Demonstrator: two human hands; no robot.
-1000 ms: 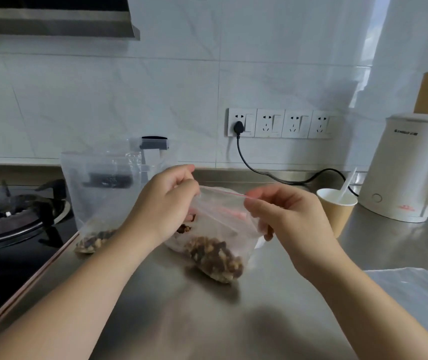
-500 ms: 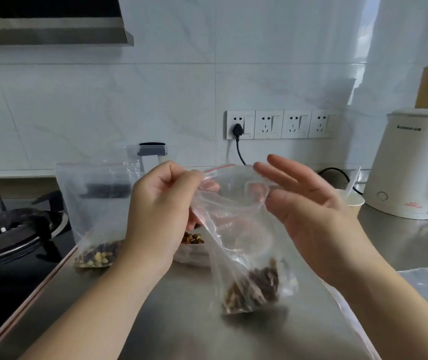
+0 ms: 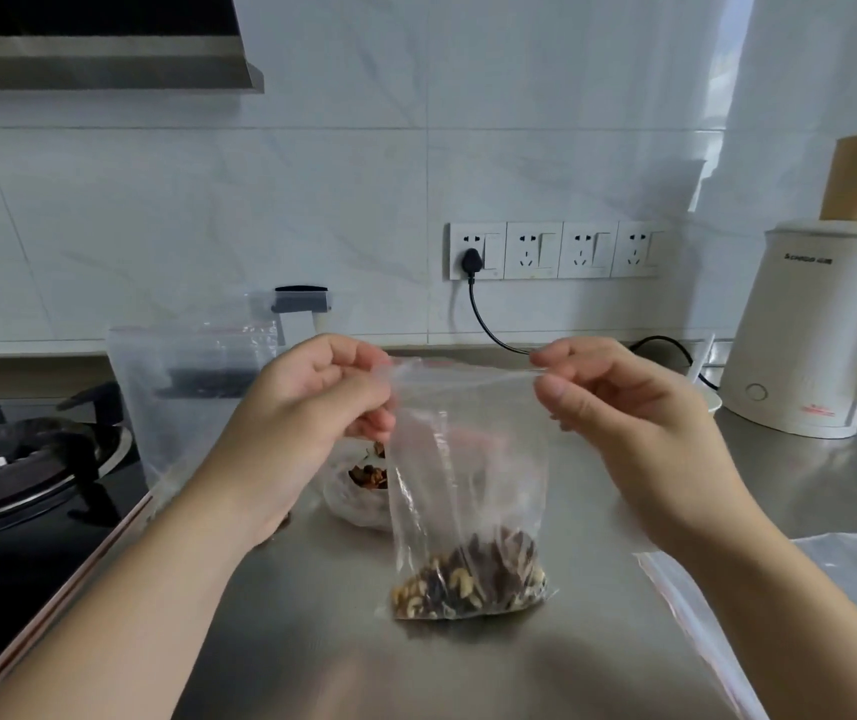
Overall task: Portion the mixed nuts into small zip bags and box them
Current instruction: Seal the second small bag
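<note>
- We have one small zip bag [image 3: 468, 491] portioned: mixed nuts [image 3: 470, 584] fill its bottom, and it stands upright on the steel counter [image 3: 312, 641] at lower centre of the frame.
- Its zip strip looks not yet sealed, though the clear film makes that hard to read.
- Left of centre, the big supply bag [image 3: 192, 397] stands upright; a clear tub [image 3: 358, 491] with more nuts sits behind the small bag. So more portions are probably left.
- Empty bags [image 3: 805, 589] lie flat at the lower right edge.
- No box in view; boxing is not started as far as we see.
- Left hand [image 3: 312, 407] pinches the bag's top left corner, fingers curled tight on the film.
- Right hand [image 3: 618, 407] pinches the top right corner between thumb and forefinger.
- The top edge is stretched taut between our two pinches at mid frame; nuts hang well below the fingers, untouched.
</note>
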